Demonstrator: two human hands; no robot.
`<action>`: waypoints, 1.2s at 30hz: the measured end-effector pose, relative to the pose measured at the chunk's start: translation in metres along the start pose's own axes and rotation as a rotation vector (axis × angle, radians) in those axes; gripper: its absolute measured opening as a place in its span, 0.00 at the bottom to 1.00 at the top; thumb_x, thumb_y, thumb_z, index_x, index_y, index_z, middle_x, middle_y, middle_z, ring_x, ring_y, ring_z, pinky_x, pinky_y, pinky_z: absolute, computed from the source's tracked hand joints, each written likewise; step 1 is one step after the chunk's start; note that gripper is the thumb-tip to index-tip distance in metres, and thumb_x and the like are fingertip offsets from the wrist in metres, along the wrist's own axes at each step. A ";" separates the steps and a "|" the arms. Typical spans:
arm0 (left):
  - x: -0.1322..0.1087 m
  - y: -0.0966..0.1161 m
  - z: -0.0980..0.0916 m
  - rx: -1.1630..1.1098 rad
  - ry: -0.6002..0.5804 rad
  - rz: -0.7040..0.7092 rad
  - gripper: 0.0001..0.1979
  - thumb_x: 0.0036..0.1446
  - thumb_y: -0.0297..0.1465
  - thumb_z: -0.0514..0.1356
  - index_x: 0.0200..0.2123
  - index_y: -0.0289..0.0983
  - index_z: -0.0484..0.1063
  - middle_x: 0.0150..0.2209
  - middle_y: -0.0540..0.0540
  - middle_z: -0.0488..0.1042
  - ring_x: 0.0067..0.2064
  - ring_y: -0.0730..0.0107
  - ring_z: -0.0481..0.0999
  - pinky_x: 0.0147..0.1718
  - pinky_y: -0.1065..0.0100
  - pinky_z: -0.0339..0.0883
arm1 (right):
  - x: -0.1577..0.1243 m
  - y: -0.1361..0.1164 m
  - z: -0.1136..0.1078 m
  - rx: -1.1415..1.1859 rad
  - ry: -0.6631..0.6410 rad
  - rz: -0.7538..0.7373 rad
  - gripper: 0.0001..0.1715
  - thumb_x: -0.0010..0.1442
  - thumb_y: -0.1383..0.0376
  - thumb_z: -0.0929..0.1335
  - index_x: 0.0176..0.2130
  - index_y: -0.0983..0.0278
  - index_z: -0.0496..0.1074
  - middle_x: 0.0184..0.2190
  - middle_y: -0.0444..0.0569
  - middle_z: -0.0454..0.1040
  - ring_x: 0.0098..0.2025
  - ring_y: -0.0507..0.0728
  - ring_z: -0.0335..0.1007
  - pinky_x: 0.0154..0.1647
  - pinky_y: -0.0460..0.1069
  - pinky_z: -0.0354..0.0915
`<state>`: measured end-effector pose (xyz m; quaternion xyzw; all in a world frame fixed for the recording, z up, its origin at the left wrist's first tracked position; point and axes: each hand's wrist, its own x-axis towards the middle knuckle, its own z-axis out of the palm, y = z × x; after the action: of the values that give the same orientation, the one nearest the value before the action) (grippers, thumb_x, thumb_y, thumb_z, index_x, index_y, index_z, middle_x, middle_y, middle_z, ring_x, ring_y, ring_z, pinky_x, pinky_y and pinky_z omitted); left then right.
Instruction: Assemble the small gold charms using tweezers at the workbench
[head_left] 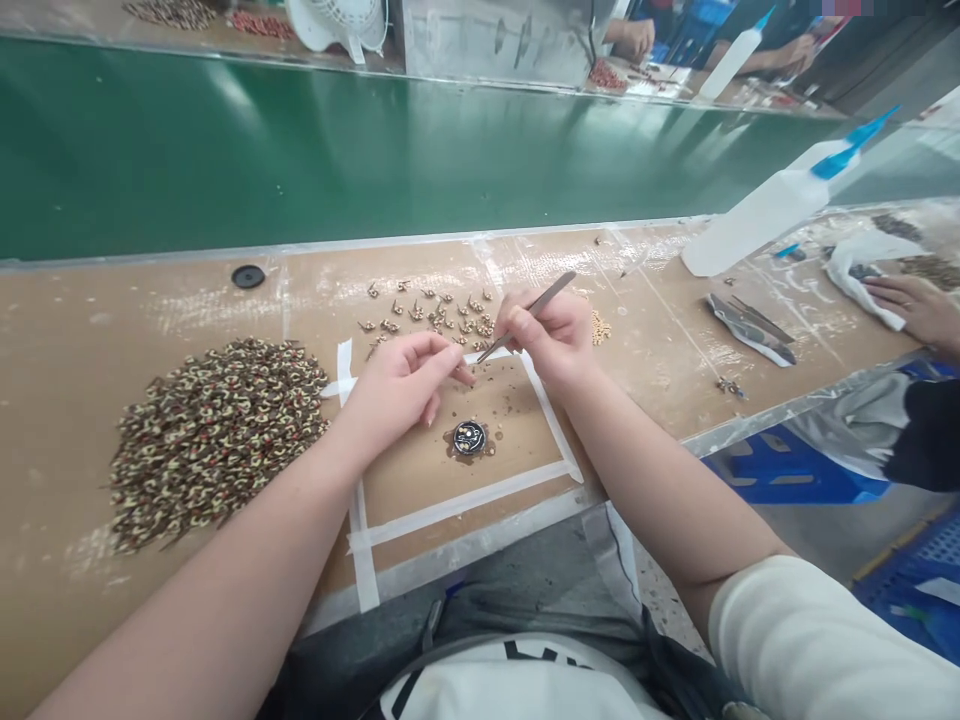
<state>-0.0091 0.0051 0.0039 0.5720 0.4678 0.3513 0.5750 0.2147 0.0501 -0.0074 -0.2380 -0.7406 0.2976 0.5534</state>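
My right hand (pixel 561 335) grips metal tweezers (pixel 551 294) between thumb and fingers, their tips slanting down to the left. Close to those tips is my left hand (pixel 401 385), its thumb and forefinger drawn together; whatever they may hold is too small to make out. Below both hands a small round black dish (pixel 470 437) with pale bits in it sits on a wet spot, inside a frame of white tape (pixel 465 505). Several small brown-and-cream pieces (pixel 435 318) lie scattered behind my hands. Tiny beige bits (pixel 601 328) are heaped beside my right hand.
A large pile of similar pieces (pixel 217 440) covers the left of the table. Behind it lies a black round lid (pixel 247 276). At right stand a white squeeze bottle (pixel 761 220) and a co-worker's hand (pixel 919 305) on a cloth. A green belt (pixel 300 160) runs along the back.
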 end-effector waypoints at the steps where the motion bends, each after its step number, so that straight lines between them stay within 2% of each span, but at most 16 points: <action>1: -0.001 0.000 0.000 0.000 -0.027 -0.010 0.18 0.71 0.46 0.65 0.38 0.37 0.78 0.46 0.39 0.88 0.16 0.82 0.68 0.15 0.74 0.57 | 0.000 0.000 0.001 0.031 0.041 0.016 0.24 0.76 0.52 0.71 0.31 0.61 0.78 0.23 0.43 0.73 0.24 0.50 0.69 0.27 0.48 0.64; 4: -0.001 -0.001 0.001 -0.040 -0.075 -0.035 0.19 0.71 0.48 0.64 0.39 0.38 0.77 0.45 0.39 0.88 0.16 0.81 0.67 0.15 0.74 0.56 | 0.000 0.000 0.005 0.100 0.113 0.093 0.26 0.75 0.49 0.71 0.31 0.62 0.78 0.23 0.43 0.73 0.21 0.48 0.66 0.23 0.47 0.62; 8: 0.001 -0.002 0.001 -0.069 -0.108 -0.043 0.19 0.70 0.49 0.65 0.39 0.39 0.77 0.45 0.39 0.88 0.16 0.81 0.66 0.15 0.73 0.56 | 0.002 0.000 0.010 0.144 0.133 0.178 0.30 0.71 0.43 0.72 0.29 0.62 0.77 0.21 0.41 0.72 0.20 0.48 0.65 0.21 0.46 0.62; 12: 0.002 -0.001 0.002 -0.131 -0.082 -0.035 0.17 0.68 0.48 0.68 0.39 0.39 0.77 0.43 0.40 0.88 0.17 0.82 0.64 0.16 0.75 0.55 | 0.004 0.000 0.012 0.180 0.133 0.186 0.30 0.71 0.43 0.73 0.30 0.63 0.78 0.21 0.41 0.71 0.20 0.47 0.66 0.21 0.45 0.62; 17: 0.006 0.000 0.003 -0.304 -0.013 -0.084 0.15 0.63 0.43 0.70 0.34 0.38 0.74 0.36 0.42 0.88 0.14 0.83 0.61 0.13 0.75 0.48 | 0.003 -0.006 0.014 0.120 0.196 0.205 0.29 0.71 0.43 0.73 0.32 0.63 0.79 0.23 0.42 0.75 0.22 0.48 0.70 0.22 0.46 0.67; 21: 0.008 0.002 0.001 -0.379 0.037 -0.096 0.15 0.61 0.42 0.69 0.33 0.38 0.73 0.35 0.43 0.87 0.12 0.83 0.59 0.11 0.74 0.44 | 0.002 -0.010 0.016 0.031 0.224 0.105 0.26 0.73 0.45 0.73 0.33 0.62 0.79 0.25 0.44 0.77 0.23 0.49 0.73 0.25 0.47 0.70; 25: 0.008 0.002 0.001 -0.362 0.036 -0.100 0.16 0.61 0.44 0.69 0.34 0.38 0.72 0.36 0.43 0.88 0.12 0.84 0.60 0.12 0.74 0.42 | 0.002 -0.011 0.018 -0.003 0.181 -0.030 0.21 0.74 0.52 0.73 0.33 0.62 0.80 0.25 0.43 0.78 0.26 0.50 0.74 0.29 0.48 0.71; 36: 0.008 0.002 0.001 -0.316 0.037 -0.104 0.18 0.62 0.47 0.68 0.34 0.39 0.71 0.37 0.43 0.88 0.13 0.83 0.59 0.12 0.72 0.42 | 0.002 -0.009 0.019 -0.071 0.161 -0.010 0.24 0.75 0.50 0.72 0.33 0.62 0.79 0.25 0.43 0.77 0.26 0.50 0.74 0.31 0.49 0.71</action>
<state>-0.0049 0.0126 0.0050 0.4430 0.4463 0.4006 0.6664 0.1955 0.0417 -0.0038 -0.2768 -0.7050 0.2484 0.6039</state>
